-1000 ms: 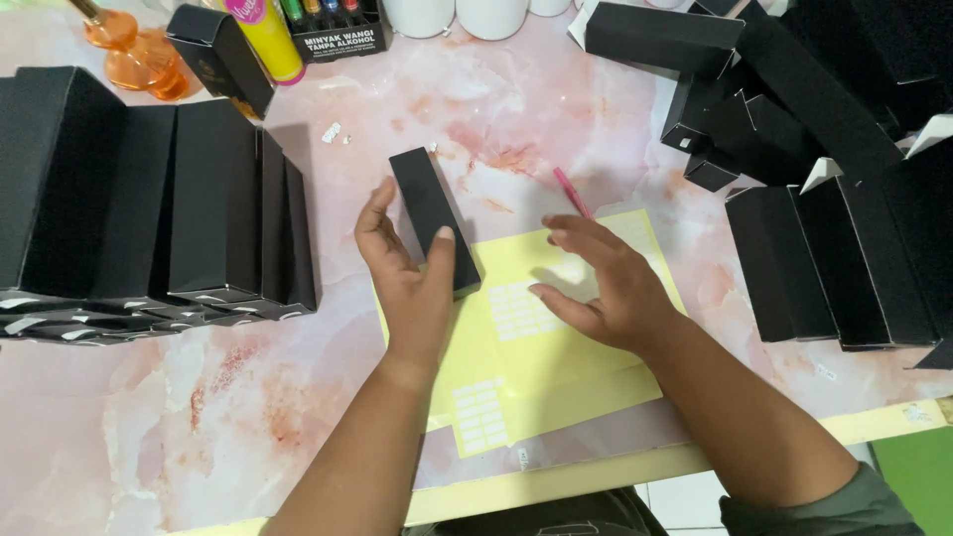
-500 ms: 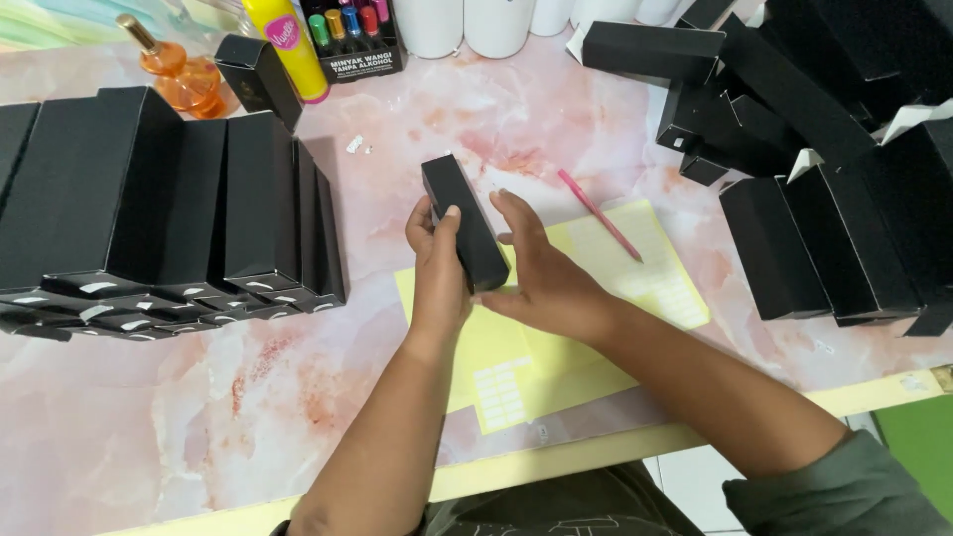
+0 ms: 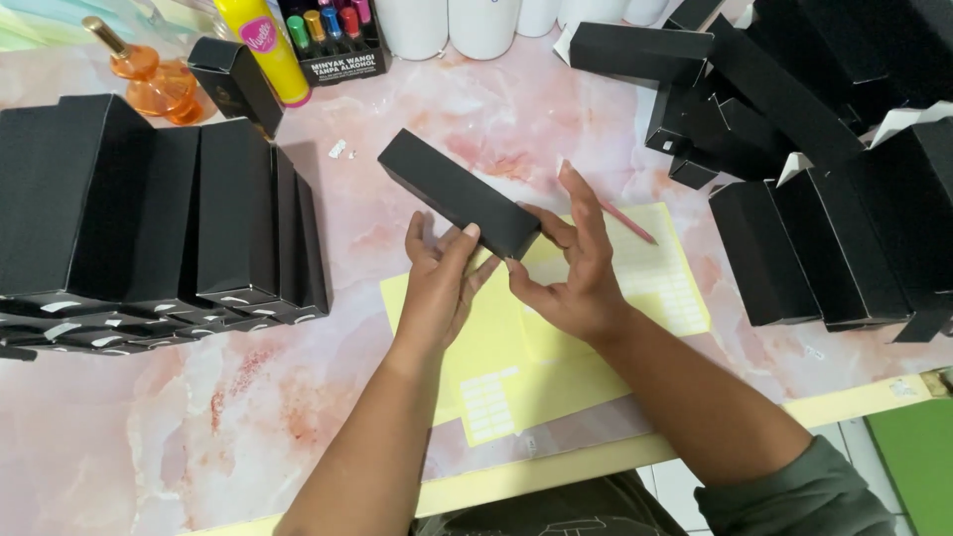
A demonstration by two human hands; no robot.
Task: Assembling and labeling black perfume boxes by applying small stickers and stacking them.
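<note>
Head view, both hands [image 3: 516, 273] gripping black box [image 3: 459, 194], above yellow sheet [image 3: 556, 367]

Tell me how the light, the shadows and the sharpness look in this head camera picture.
Head view: light is even and bright, with soft shadows beside the row of black boxes on the marble table; the black box held by the left hand and right hand is sharp; the white containers show mild glare.

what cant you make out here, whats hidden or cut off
Head view only:
- Near end of the black box: covered by the left hand and right hand.
- Yellow sticker sheet: middle hidden by both hands; its labels are too small.
- White containers: cut off by the top edge.
</note>
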